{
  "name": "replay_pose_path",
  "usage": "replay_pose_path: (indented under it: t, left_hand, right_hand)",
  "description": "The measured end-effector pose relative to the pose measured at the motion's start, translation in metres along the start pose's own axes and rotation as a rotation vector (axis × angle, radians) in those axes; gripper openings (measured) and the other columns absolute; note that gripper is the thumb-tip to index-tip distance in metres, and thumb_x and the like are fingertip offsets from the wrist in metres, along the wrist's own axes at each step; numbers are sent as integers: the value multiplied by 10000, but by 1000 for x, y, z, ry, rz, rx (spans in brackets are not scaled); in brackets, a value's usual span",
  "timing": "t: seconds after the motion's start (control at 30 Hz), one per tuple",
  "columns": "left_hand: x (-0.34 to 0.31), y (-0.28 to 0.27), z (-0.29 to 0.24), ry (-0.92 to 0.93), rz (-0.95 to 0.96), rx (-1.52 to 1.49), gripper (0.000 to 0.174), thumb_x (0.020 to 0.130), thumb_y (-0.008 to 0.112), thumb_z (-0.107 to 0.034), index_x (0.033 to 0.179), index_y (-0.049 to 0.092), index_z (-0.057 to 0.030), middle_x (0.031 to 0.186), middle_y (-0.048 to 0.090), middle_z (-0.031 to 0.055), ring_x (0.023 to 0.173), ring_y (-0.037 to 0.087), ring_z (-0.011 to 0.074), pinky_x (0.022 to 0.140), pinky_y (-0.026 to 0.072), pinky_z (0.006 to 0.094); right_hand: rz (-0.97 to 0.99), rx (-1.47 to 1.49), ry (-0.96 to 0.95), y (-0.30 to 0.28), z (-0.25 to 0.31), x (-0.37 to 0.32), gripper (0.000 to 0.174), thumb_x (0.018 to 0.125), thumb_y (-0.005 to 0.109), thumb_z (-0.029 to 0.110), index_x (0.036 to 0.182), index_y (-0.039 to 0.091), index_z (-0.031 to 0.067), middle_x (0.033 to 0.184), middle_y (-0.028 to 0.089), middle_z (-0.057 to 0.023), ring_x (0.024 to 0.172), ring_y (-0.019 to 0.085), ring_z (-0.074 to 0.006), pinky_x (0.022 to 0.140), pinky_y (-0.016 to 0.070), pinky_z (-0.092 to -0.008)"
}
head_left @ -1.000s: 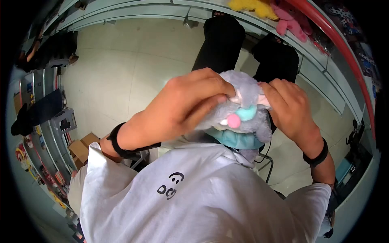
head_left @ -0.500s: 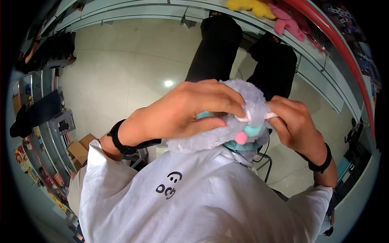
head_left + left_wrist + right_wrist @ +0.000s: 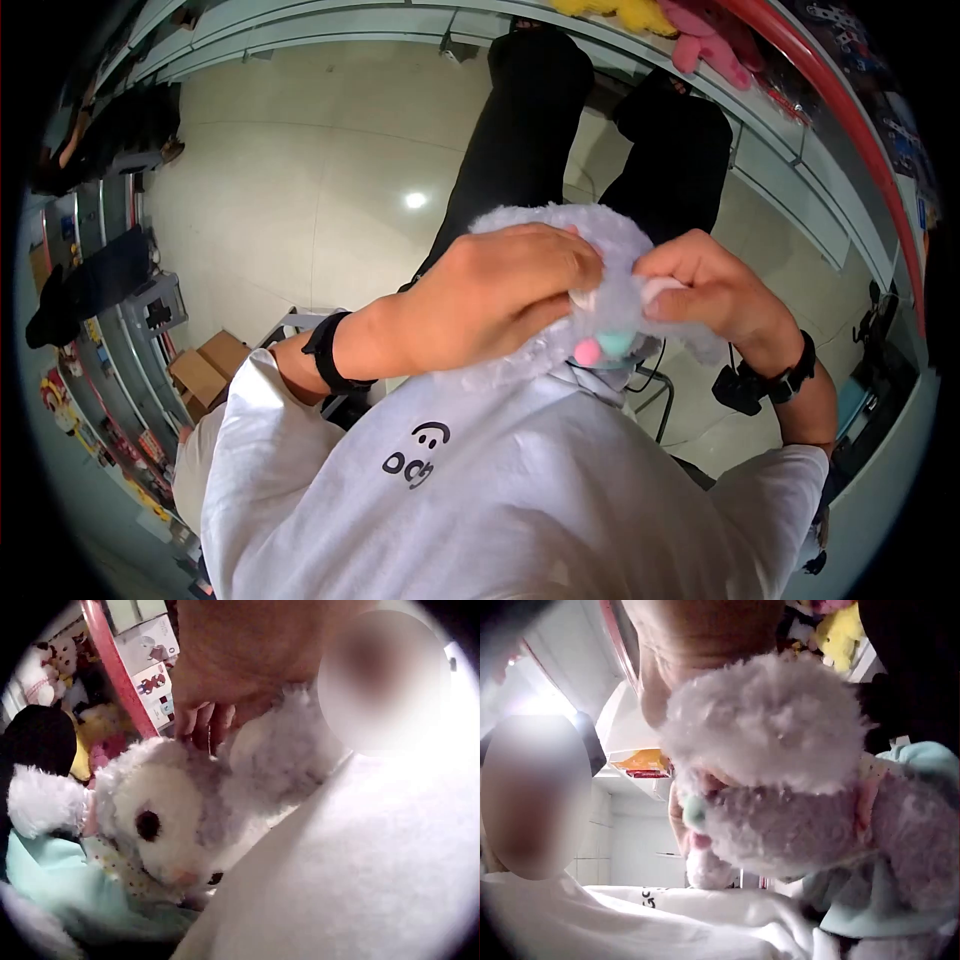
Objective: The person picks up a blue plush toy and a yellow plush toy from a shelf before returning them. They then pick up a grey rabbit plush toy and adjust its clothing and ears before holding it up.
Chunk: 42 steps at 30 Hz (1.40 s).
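Note:
A lavender plush toy point(image 3: 622, 232) with long fluffy ears sits at the person's lap, close against the white shirt. Its pale face, with a dark eye point(image 3: 148, 824), shows in the left wrist view, above a mint-green outfit point(image 3: 52, 870). On its head are a pink pompom point(image 3: 588, 351) and a mint decoration point(image 3: 617, 343). The left hand point(image 3: 500, 290) reaches over the head, fingertips pinching a small whitish strip there. Opposite it, the right hand point(image 3: 715, 290) pinches a pale piece beside the ear between thumb and fingers; one fluffy ear point(image 3: 765, 724) covers much of that hand in the right wrist view.
The person's black-trousered legs point(image 3: 535, 110) extend forward below the toy. Ahead stands a shelf with a red edge point(image 3: 850, 130), bearing a yellow plush point(image 3: 640, 15) and a pink plush point(image 3: 710, 55). A cardboard box point(image 3: 212, 365) and more shelving stand at the left.
The toy's head has shifted lower, toward the shirt, and turned. Both hands have stayed at its head; the right hand has rotated, its thumb now showing on the pale piece.

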<state>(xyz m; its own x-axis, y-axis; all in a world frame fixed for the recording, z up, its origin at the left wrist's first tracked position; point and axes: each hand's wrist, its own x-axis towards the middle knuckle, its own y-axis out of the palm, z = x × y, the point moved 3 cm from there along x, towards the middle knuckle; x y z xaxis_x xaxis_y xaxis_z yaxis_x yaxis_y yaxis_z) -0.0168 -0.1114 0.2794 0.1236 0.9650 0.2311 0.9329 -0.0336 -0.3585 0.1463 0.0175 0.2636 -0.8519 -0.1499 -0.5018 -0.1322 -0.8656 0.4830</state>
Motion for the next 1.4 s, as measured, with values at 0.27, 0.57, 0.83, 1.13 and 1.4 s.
replay_pose_path:
  t: [0.27,0.57,0.83,1.13,1.4]
  left_hand:
    - [-6,2,6,-46,-77,43,227,739,713,-35,919,594,35,952,638,159,931,627,315,846,492,381]
    - [3,-12,-20,-117,220,484,447,767,703,-322,1000,512,8,762,523,91,648,550,291,598,470,366]
    - [-6,-8,-20,-271,385,578,256,771,644,-143,879,475,15,729,523,138,644,559,313,553,466,392]
    - [-8,0,-15,-172,292,461,175,770,549,-78,825,435,42,707,492,175,621,536,314,543,452,398]
    - [-4,0,-21,-157,309,427,211,741,571,-84,825,428,47,706,486,175,628,536,327,560,454,400]
  right_hand:
    - [-365,-366,-235,11,-11,5,104,828,575,72,831,587,-31,700,577,-59,601,536,-112,550,416,-258]
    - [-403,-1136,-695,36,1,6,126,770,596,33,846,515,-25,733,558,-141,594,565,-317,511,445,-380]
    - [-202,-967,-402,21,3,4,98,821,584,62,839,500,15,670,554,-162,552,558,-329,479,436,-380]
    - [-184,-1170,-655,27,6,18,100,702,607,17,760,530,44,638,529,-90,564,565,-288,462,429,-359]
    - [-199,-1077,-749,33,4,18,116,619,564,-29,671,470,15,598,437,-99,455,456,-284,415,364,-358]
